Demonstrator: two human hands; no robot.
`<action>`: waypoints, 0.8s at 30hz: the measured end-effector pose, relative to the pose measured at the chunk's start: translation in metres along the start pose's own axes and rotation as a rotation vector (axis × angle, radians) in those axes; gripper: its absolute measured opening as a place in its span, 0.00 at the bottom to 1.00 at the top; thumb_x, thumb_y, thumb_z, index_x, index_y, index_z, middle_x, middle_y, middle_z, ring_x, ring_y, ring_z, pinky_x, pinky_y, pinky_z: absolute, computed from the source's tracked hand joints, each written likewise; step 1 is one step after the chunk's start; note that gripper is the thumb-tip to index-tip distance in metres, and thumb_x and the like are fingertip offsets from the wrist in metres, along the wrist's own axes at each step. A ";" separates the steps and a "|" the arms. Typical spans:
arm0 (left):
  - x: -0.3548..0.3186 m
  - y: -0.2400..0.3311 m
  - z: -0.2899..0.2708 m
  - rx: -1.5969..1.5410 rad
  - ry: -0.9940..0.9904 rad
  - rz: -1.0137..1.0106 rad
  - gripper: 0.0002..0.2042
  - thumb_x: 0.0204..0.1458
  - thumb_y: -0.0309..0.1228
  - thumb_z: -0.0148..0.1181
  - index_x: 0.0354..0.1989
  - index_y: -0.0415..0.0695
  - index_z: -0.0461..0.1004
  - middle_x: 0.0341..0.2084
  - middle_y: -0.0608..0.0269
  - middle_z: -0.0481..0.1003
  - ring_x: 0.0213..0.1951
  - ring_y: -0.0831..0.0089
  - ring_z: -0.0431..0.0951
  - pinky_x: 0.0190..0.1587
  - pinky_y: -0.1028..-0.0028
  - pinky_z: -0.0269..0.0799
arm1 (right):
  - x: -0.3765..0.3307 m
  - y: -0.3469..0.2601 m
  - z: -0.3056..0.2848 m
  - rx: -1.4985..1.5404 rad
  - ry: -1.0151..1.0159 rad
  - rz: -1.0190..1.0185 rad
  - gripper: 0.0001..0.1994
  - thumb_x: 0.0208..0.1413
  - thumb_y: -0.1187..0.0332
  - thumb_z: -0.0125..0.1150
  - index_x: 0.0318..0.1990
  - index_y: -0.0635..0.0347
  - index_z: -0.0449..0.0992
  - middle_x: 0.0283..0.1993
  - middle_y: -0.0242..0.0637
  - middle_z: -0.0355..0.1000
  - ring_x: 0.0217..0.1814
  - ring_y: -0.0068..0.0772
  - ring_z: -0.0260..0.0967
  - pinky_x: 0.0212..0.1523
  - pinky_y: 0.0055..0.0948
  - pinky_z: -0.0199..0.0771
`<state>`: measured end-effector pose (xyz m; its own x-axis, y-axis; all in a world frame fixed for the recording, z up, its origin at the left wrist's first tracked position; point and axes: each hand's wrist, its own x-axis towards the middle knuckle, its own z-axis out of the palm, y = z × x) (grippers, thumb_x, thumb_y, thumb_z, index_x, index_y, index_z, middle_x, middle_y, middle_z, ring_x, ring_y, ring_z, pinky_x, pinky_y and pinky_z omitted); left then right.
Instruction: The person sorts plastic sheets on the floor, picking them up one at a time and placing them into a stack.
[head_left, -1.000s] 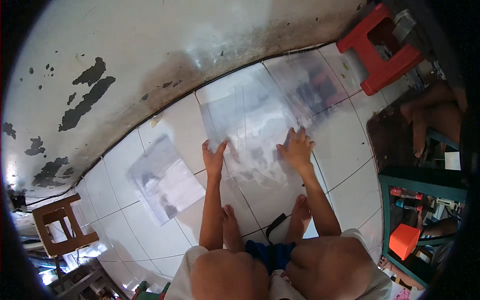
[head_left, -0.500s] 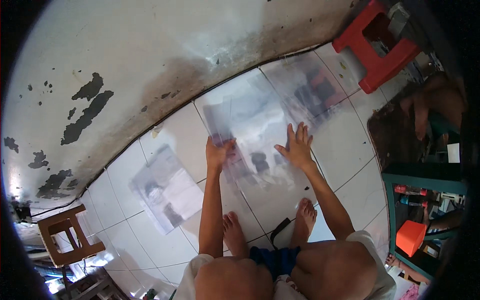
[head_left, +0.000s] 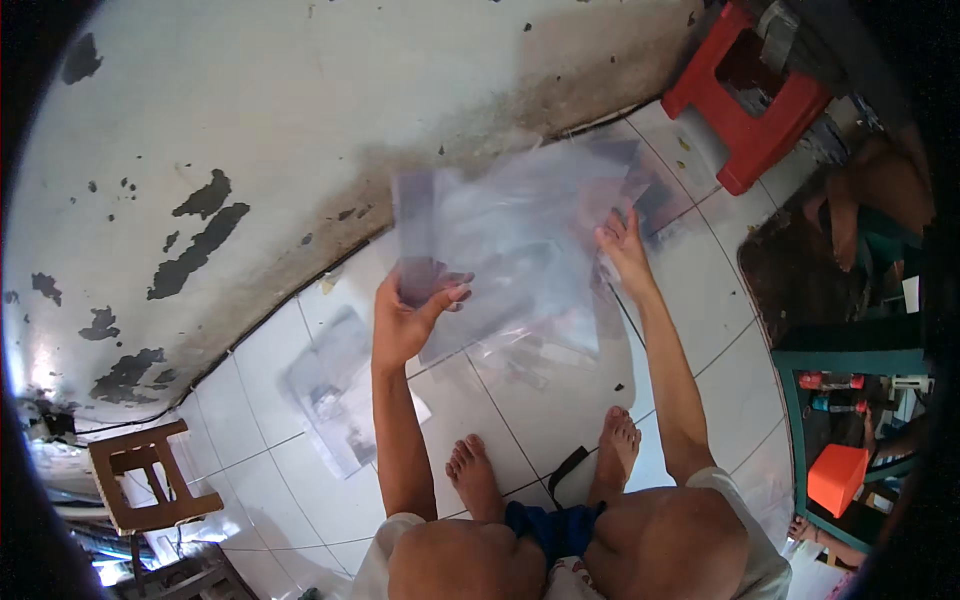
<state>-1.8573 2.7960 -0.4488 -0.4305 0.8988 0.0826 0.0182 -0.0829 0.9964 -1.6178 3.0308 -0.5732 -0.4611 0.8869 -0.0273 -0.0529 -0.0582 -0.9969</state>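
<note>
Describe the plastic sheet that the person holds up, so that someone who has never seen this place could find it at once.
Find the peeling white wall that meets the white tiled floor. In front of where they meet, the left hand and the right hand lift a clear plastic sheet. Unlike the other plastic sheets lying flat on the tiles, it is raised in the air.

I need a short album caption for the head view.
Squatting person's left hand and right hand lift clear plastic sheets above white tiled floor.

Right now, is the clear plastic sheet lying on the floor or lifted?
Lifted: the clear plastic sheet hangs above the white tiled floor, left hand and right hand gripping its edges.
</note>
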 end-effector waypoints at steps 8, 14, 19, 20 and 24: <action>0.014 0.055 -0.046 0.230 0.025 0.398 0.14 0.45 0.18 0.66 0.40 0.33 0.70 0.34 0.51 0.78 0.37 0.63 0.80 0.40 0.67 0.76 | -0.001 -0.125 0.021 0.140 -0.157 -0.235 0.13 0.55 0.73 0.61 0.47 0.61 0.70 0.44 0.30 0.73 0.45 0.19 0.68 0.47 0.20 0.68; 0.016 -0.027 -0.035 0.046 0.235 0.238 0.13 0.41 0.18 0.67 0.38 0.37 0.76 0.37 0.57 0.78 0.39 0.70 0.77 0.43 0.74 0.73 | -0.018 -0.101 0.005 -0.015 -0.234 -0.290 0.16 0.52 0.72 0.65 0.47 0.60 0.69 0.41 0.32 0.73 0.45 0.22 0.69 0.47 0.19 0.67; 0.009 -0.096 -0.010 0.133 0.098 -0.018 0.10 0.43 0.24 0.68 0.34 0.37 0.78 0.36 0.59 0.79 0.40 0.72 0.77 0.45 0.71 0.73 | -0.029 -0.045 -0.002 0.037 -0.337 0.052 0.19 0.48 0.71 0.68 0.47 0.61 0.70 0.41 0.35 0.74 0.47 0.26 0.69 0.48 0.22 0.67; 0.010 -0.077 -0.005 0.311 0.151 -0.020 0.09 0.44 0.25 0.68 0.33 0.37 0.79 0.35 0.59 0.79 0.39 0.72 0.77 0.46 0.71 0.72 | -0.029 -0.061 0.001 -0.186 -0.252 -0.013 0.18 0.47 0.71 0.69 0.45 0.61 0.71 0.42 0.37 0.74 0.47 0.27 0.70 0.48 0.23 0.68; 0.027 0.002 -0.016 0.247 0.181 0.190 0.08 0.40 0.23 0.70 0.30 0.37 0.80 0.30 0.61 0.80 0.36 0.73 0.78 0.42 0.71 0.72 | -0.020 -0.136 0.021 -0.261 -0.182 -0.333 0.14 0.46 0.73 0.69 0.41 0.62 0.74 0.40 0.35 0.74 0.42 0.27 0.71 0.46 0.25 0.69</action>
<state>-1.8830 2.8135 -0.4446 -0.5508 0.7850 0.2836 0.3212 -0.1143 0.9401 -1.6201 3.0109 -0.4358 -0.6064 0.7412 0.2879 -0.0105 0.3545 -0.9350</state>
